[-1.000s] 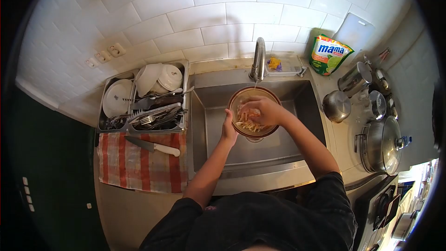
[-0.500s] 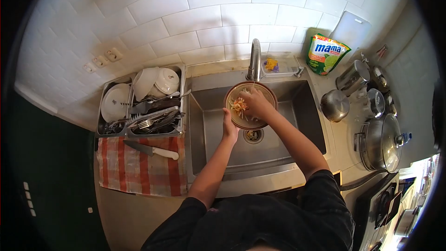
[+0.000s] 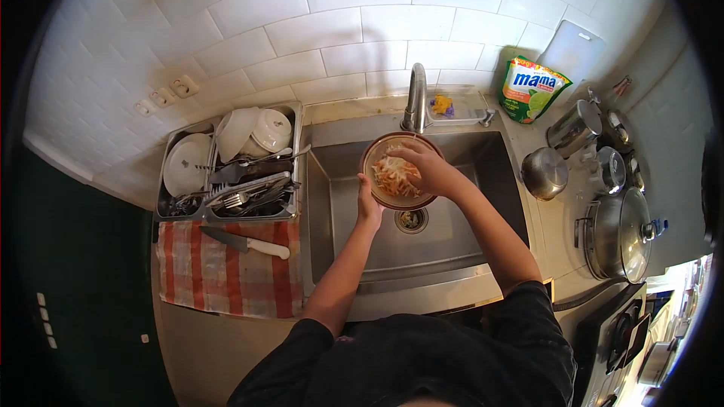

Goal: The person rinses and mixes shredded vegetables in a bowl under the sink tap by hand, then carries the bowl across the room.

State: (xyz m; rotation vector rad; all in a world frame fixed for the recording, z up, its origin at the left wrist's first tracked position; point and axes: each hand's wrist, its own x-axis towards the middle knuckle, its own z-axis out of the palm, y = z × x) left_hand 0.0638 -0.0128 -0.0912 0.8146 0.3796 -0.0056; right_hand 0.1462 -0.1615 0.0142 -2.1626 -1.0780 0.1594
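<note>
A bowl (image 3: 375, 148) with a brown rim is held over the sink (image 3: 460, 237), just in front of the faucet (image 3: 416, 98). My left hand (image 3: 368, 202) grips its lower left side, thumb along the outside near the rim and the other fingers hidden underneath. Inside lie thin pale and orange shreds (image 3: 395, 178) that look like cut vegetables. Over the right part of the bowl is my right hand (image 3: 434, 172), fingers spread apart and reaching onto the shreds. Below the bowl, the sink drain (image 3: 411, 220) shows some scraps.
Left of the sink stands a dish rack (image 3: 296, 181) with plates, bowls and cutlery. A knife (image 3: 264, 247) lies on a checked cloth (image 3: 219, 286). At right are a green pouch (image 3: 532, 90), a metal pot (image 3: 544, 173), a lidded pot (image 3: 615, 234) and a stove (image 3: 603, 339).
My right hand has lifted and its fingers have spread from a gathered grip in the shreds. More of the shreds now show, spread across the bowl.
</note>
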